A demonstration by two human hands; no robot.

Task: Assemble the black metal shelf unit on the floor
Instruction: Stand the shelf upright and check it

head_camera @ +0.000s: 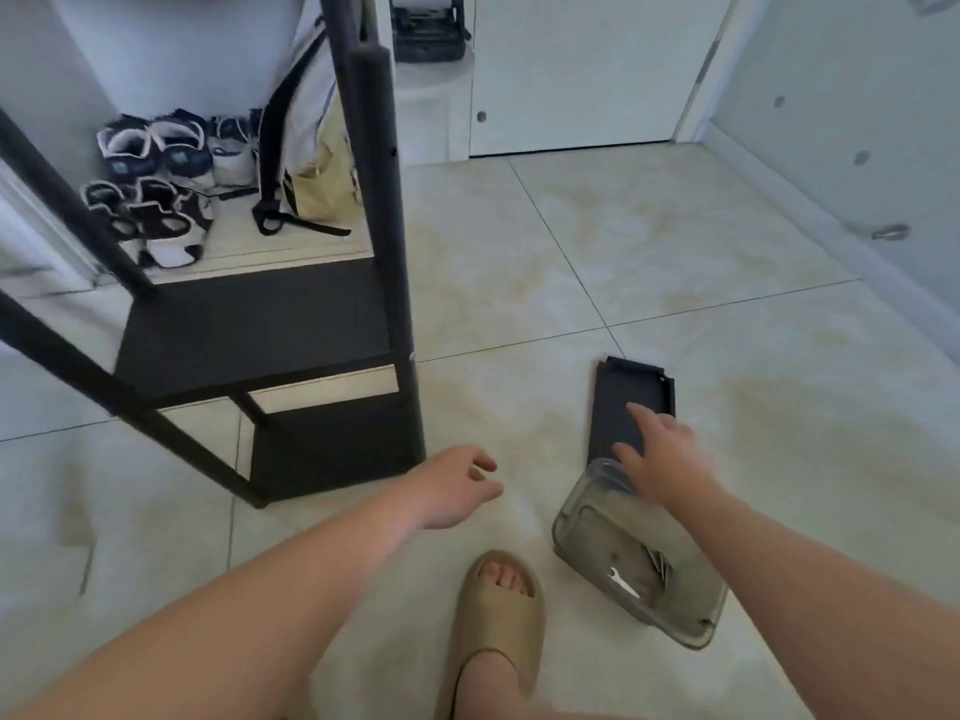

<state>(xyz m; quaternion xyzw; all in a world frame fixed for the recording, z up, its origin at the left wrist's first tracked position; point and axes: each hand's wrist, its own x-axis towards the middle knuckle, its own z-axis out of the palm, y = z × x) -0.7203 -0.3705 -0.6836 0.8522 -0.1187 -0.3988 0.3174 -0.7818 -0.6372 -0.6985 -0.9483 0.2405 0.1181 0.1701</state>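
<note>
Half-built frame on the left, loose panel on the right.
The frame (249,324) stands on the floor, stiff and likely heavy; I'd grip its posts. My left hand (452,485) hangs loosely curled, holding nothing. The panel (623,392) lies flat: thin, rigid, best taken by an edge. My right hand (660,459) spreads its fingers over it. No legible writing.

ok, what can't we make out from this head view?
Head view:
- shelf unit top: cut off by the upper edge.
- black panel near end: hidden by right hand and clear container.
- container contents: blurred, too small; only a wrench reads.
- right hand touching panel or hovering: motion blur, cannot tell.
</note>
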